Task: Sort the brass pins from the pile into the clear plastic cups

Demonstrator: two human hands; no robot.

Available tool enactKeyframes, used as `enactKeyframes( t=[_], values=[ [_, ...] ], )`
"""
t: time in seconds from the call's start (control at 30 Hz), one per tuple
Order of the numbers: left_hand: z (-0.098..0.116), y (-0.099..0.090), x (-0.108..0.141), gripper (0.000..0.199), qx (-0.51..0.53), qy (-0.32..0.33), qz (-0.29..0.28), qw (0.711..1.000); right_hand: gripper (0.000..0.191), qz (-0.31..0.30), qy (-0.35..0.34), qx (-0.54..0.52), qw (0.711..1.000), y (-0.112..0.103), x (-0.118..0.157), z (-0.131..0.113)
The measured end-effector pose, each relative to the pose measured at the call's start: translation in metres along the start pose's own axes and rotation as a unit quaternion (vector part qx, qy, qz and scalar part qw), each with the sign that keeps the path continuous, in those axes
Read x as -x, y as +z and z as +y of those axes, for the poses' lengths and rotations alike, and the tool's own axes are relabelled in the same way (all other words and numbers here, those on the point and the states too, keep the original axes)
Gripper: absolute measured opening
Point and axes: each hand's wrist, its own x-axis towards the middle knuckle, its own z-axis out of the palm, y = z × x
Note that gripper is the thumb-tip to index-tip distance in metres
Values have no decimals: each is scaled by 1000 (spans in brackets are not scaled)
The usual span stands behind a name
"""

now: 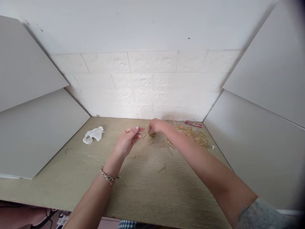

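Near the back of the table, a small clear container (152,136) holds a bunch of thin brass-coloured pins. My right hand (155,125) bends down over its mouth with closed fingers; the fingertips are hidden, so what they grip cannot be made out. Just left of the container is my left hand (130,137), thumb and forefinger pressed together near the rim. Anything between them is too small to tell. A few loose pins (168,144) lie under my right forearm, and a pair of crossed pins (163,169) rests closer to me.
A large heap of brass-coloured pins (196,136) spreads at the right. Behind it lies a red tube (193,124). Crumpled white plastic (93,135) sits at the left. Grey panels (45,127) flank the table (143,190), with a white brick-pattern wall (143,82) behind.
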Motion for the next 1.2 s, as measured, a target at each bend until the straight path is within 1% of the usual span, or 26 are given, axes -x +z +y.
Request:
enactKeyframes(
  t=[0.13,0.2,0.23,0.33,0.4,0.47,0.5,0.53,0.57,0.63,0.67,0.7,0.73,0.77,0.8,0.83,0.9,0.93,0.97,1.03,1.2],
  values=[
    [-7,0,1,13,71,-50,-7,996,27,6,0,5,1000,-3,0,-1],
    [-10,0,2,8,99,-71,-11,993,26,20,-6,-1,1000,-3,2,-1],
    [-11,0,2,9,106,-81,-14,991,26,30,-10,-5,999,-3,3,-1],
    [-16,0,1,29,100,-107,-31,989,25,71,-22,-13,997,1,6,1],
    [-18,0,1,35,87,-121,-38,988,27,96,-33,-14,995,5,7,5],
    [-19,-1,1,32,78,-132,-38,988,27,133,-52,-21,990,8,10,12],
    [-20,-2,1,28,76,-136,-39,987,28,165,-64,-33,984,10,12,17],
    [-21,-3,1,24,75,-140,-41,986,27,213,-79,-60,972,12,15,22],
    [-21,-3,2,19,76,-144,-47,986,26,264,-92,-98,955,14,19,27],
    [-24,-3,3,10,81,-150,-64,983,20,349,-101,-196,911,21,30,35],
    [-25,-2,4,8,84,-151,-74,982,18,377,-96,-254,885,26,38,37],
    [-28,0,5,8,86,-151,-83,981,15,391,-88,-317,859,31,47,37],
    [-30,4,6,9,88,-152,-92,980,14,395,-73,-388,829,38,56,36],
    [-33,8,7,10,90,-152,-100,979,15,385,-60,-464,796,45,65,34],
    [-36,13,7,12,93,-154,-106,978,19,368,-55,-537,757,52,75,31],
    [-39,18,7,14,96,-154,-114,977,23,356,-57,-606,709,58,83,26],
    [-44,29,7,18,101,-157,-137,973,26,332,-74,-705,622,70,96,18],
    [-46,33,7,19,99,-157,-154,971,27,322,-82,-735,591,74,101,14],
    [-49,37,6,21,94,-152,-171,969,27,313,-88,-755,570,77,104,12],
    [-53,43,4,24,71,-132,-196,969,27,300,-91,-780,542,82,107,10],
    [-62,43,-2,19,-54,-73,-187,978,30,272,-73,-818,501,95,101,10]
  ],
)
